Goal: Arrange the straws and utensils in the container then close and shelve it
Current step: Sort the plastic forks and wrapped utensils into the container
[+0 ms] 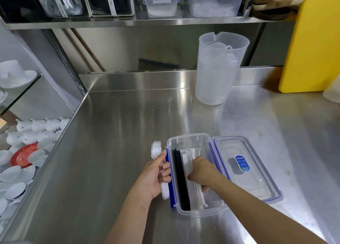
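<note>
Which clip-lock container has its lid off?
The container on the counter, where the right hand reaches in; its lid lies beside it. The small shelf container is closed.

Commercial kitchen or café back area, prob. a drinks/service station. Stainless steel table [114, 151] w/ raised steel backsplash, steel shelf [128, 21] above holding clear clip-lid storage boxes [161, 1] and labelled bins. Stacked plastic measuring jugs [219, 67] and a yellow cutting board [312, 45] stand at the back. To the left, bulk white cups [24, 172] and saucers piled on lower glass shelving, far more than a home keeps.
</note>
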Action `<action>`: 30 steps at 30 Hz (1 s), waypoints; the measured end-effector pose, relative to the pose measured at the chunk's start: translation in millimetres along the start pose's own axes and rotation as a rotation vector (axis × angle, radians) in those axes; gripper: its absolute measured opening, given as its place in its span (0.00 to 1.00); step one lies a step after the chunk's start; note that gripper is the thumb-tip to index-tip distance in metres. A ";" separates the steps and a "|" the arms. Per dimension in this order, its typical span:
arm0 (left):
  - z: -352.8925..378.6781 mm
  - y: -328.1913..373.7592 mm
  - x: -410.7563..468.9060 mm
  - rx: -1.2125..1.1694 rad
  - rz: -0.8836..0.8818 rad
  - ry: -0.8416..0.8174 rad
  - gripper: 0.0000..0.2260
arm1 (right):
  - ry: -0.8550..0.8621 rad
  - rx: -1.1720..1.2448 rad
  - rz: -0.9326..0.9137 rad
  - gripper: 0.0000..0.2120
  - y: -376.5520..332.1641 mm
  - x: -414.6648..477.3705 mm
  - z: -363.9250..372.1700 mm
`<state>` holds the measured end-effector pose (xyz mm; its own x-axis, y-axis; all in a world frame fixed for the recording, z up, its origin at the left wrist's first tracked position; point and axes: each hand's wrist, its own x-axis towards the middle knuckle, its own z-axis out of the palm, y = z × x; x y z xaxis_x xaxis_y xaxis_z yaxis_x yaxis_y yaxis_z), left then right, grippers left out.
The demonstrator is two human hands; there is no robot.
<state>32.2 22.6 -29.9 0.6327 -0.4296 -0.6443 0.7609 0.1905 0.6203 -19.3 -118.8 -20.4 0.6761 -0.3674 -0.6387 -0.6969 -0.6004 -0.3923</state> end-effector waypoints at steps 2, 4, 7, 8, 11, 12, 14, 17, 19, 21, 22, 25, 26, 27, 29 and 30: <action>-0.1 0.6 0.2 0.002 -0.003 0.000 0.14 | -0.027 0.044 0.009 0.17 -3.0 -1.3 -0.1; -0.3 0.8 -0.4 0.006 -0.006 0.000 0.14 | -0.040 0.091 -0.009 0.14 -7.1 -1.3 0.3; 0.9 0.9 -1.9 0.002 -0.013 0.000 0.14 | -0.039 0.131 -0.043 0.13 -10.9 -0.7 0.9; 0.8 1.5 -2.3 0.003 -0.011 0.000 0.15 | -0.037 0.140 -0.059 0.13 -11.0 0.4 1.8; -0.9 5.9 -3.8 -0.001 0.004 -0.006 0.16 | 0.030 0.065 -0.090 0.14 -8.3 -2.9 -1.3; -1.6 8.0 -4.2 -0.013 0.009 -0.007 0.16 | 0.063 0.010 -0.098 0.15 -5.6 -3.4 -3.1; -2.2 12.9 -4.9 -0.050 0.019 -0.006 0.16 | 0.060 -0.080 -0.101 0.14 -1.6 -5.9 -7.0; -0.6 18.1 -4.6 -0.080 0.032 -0.014 0.15 | -0.040 -0.058 -0.082 0.14 0.7 -9.8 -10.0; 1.3 19.4 -4.0 -0.088 0.038 -0.024 0.15 | -0.068 0.004 -0.071 0.16 -0.1 -10.7 -10.9; 3.9 20.5 -4.0 -0.090 0.046 -0.035 0.15 | -0.078 0.033 -0.087 0.16 0.0 -9.3 -10.4; 5.5 21.2 -4.1 -0.089 0.050 -0.040 0.15 | -0.081 0.035 -0.099 0.15 0.3 -8.6 -10.0; 12.0 23.6 -5.9 -0.092 0.065 -0.056 0.15 | -0.074 0.020 -0.112 0.15 1.2 -7.5 -11.0; 13.7 24.6 -6.5 -0.090 0.072 -0.060 0.16 | -0.060 0.013 -0.118 0.15 1.6 -7.1 -11.9; 15.8 25.6 -7.4 -0.086 0.078 -0.063 0.16 | -0.026 0.003 -0.131 0.15 1.7 -7.0 -13.2; 20.2 27.3 -8.7 -0.079 0.086 -0.062 0.16 | 0.107 0.006 -0.188 0.14 3.5 -5.9 -16.7; 23.2 27.8 -9.0 -0.076 0.089 -0.062 0.16 | 0.191 0.037 -0.233 0.13 4.7 -5.2 -19.1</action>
<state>44.3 11.3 3.5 0.6900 -0.4616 -0.5576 0.7122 0.2955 0.6368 -21.6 -133.2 -6.2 0.8489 -0.3522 -0.3941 -0.5239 -0.6594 -0.5392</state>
